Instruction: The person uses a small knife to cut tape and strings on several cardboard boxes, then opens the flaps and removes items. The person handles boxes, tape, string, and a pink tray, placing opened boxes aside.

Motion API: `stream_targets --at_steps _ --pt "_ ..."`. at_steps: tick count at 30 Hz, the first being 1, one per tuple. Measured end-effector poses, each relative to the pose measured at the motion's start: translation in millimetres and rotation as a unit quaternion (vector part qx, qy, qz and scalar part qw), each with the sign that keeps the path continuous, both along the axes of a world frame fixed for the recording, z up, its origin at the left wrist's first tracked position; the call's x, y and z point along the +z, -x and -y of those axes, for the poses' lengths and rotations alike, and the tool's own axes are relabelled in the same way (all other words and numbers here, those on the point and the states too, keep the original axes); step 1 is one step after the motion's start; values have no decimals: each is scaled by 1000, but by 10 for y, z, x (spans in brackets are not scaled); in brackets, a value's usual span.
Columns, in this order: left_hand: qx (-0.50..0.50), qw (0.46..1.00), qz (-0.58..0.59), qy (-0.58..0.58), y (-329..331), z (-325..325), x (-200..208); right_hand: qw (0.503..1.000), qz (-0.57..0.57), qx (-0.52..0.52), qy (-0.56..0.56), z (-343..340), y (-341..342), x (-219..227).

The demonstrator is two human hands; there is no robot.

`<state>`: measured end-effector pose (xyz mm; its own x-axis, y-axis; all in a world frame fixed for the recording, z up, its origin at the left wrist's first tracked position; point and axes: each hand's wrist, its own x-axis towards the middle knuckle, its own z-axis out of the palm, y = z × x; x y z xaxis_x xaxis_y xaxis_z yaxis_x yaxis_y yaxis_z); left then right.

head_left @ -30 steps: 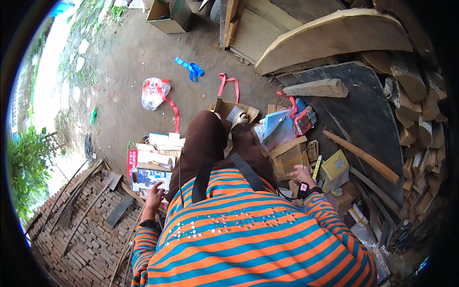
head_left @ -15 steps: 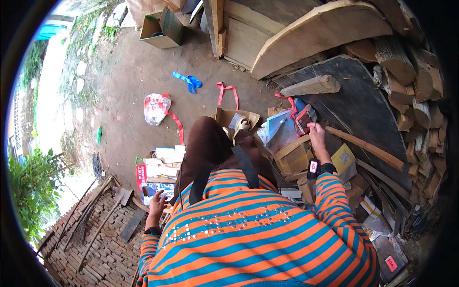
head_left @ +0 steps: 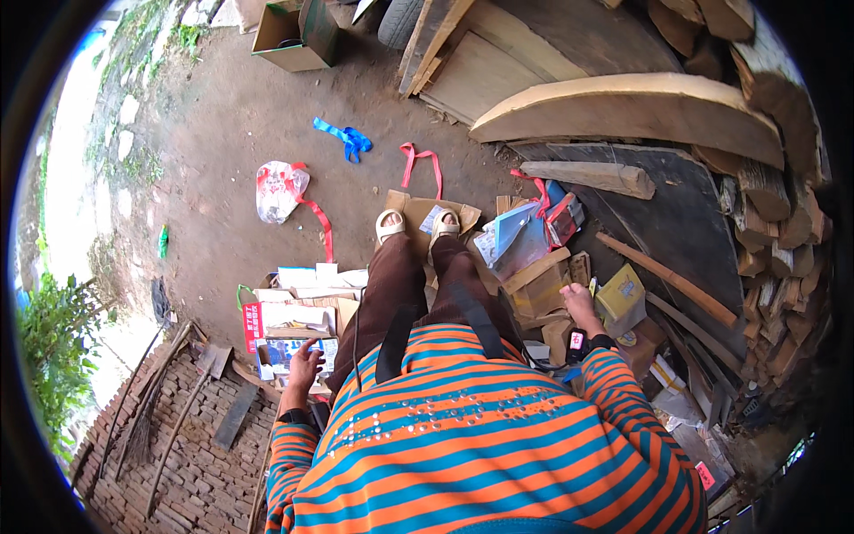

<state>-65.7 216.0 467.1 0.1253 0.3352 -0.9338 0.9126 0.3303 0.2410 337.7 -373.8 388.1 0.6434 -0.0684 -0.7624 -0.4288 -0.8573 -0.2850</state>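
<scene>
My left hand point(head_left: 304, 363) hangs open, fingers loosely spread, just over the near edge of a pile of flattened packaging and papers point(head_left: 311, 307) at my left leg. A blue-and-white printed box point(head_left: 285, 354) lies under its fingertips; whether they touch cannot be made out. My right hand point(head_left: 580, 307) hovers by a brown cardboard box point(head_left: 538, 287), its fingers half curled and nothing visible in them. To its right sits a yellow box point(head_left: 621, 292). Farther off lies a clear bag with blue folders point(head_left: 520, 238), with a red strap on top.
A red-and-white plastic bag point(head_left: 282, 191), a blue strap point(head_left: 345, 139) and a red strap point(head_left: 422, 169) lie on the dirt floor ahead. Split logs point(head_left: 769, 191) and planks point(head_left: 680, 278) are stacked on the right. An open carton point(head_left: 294, 40) stands at the far left.
My right hand has moved back toward me, away from the clear bag and red strap. My legs have straightened and both feet now show. My left hand has shifted slightly right.
</scene>
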Motion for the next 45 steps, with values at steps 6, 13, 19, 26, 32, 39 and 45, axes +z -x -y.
stream_targets --at_steps 6,13,19,26,32,39,45 --pt "9 999 39 5 -56 -458 -111 998 2 -41 -44 -725 -294 228" --pt "7 1000 21 2 -55 -956 -538 990 30 -69 -121 -1220 153 277" --pt "27 997 69 24 26 -776 -474 998 39 26 -49 -1099 430 100" --pt "-185 979 70 47 -112 -715 -402 980 87 -128 -125 -717 495 -31" --pt "-156 987 43 -7 -760 -1198 -308 990 48 -136 3 -365 1099 32" --pt "-252 967 44 -6 -2127 -1759 -512 946 89 -302 -80 -402 1439 173" --pt "-353 934 44 -21 -3676 -1977 -561 900 202 -370 -107 -939 1622 216"
